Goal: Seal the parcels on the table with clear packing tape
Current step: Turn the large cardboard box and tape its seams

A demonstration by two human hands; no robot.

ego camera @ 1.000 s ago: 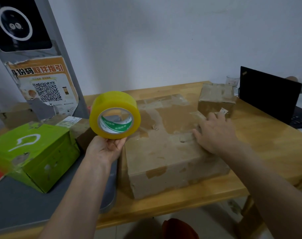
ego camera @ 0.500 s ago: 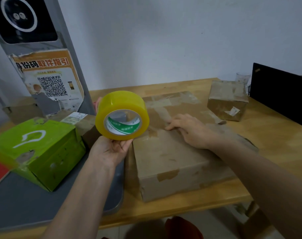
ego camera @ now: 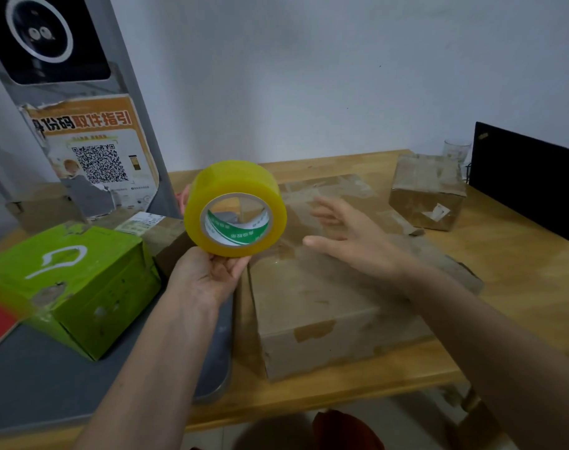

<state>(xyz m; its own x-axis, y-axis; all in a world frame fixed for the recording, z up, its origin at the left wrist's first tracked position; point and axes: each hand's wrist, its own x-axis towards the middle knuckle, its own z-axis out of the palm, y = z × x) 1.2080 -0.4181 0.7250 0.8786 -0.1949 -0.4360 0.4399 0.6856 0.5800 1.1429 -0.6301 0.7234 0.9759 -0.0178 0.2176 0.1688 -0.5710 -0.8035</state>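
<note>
Left hand [ego camera: 208, 280] grips tape roll [ego camera: 235, 207]; right hand [ego camera: 357, 241] spread.

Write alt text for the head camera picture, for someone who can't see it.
A person's left hand holds up a yellowish tape roll while the open right hand reaches toward it above a large, worn cardboard parcel on a wooden table. A smaller parcel sits behind to the right, a green box to the left.

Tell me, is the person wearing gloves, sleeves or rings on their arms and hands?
No. The left hand and right hand are both bare, with no gloves, rings or watch showing. Both forearms are bare too, as far as the picture reaches, so no sleeve is in view. The right hand is a little blurred.
</note>
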